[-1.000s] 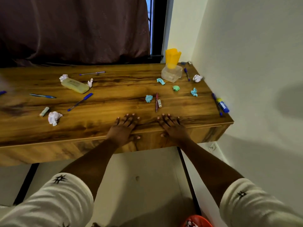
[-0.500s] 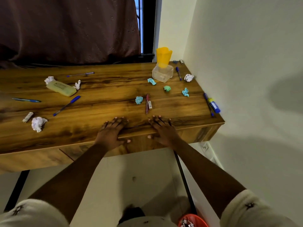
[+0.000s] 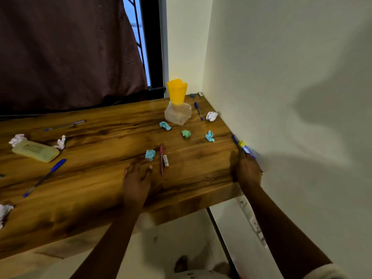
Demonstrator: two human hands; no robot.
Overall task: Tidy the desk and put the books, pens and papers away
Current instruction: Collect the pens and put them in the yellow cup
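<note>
Wooden desk [image 3: 96, 190]: left hand [image 3: 136, 178] flat, empty, paper ball [image 3: 150, 154] just ahead; right hand [image 3: 248, 172] at marker [image 3: 244, 147], grip unclear. Looks light, stiff; pinch mid-barrel.

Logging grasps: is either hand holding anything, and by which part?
Left hand lies flat, holding nothing. Right hand is at the blue marker's near end; a grip cannot be told.
</note>
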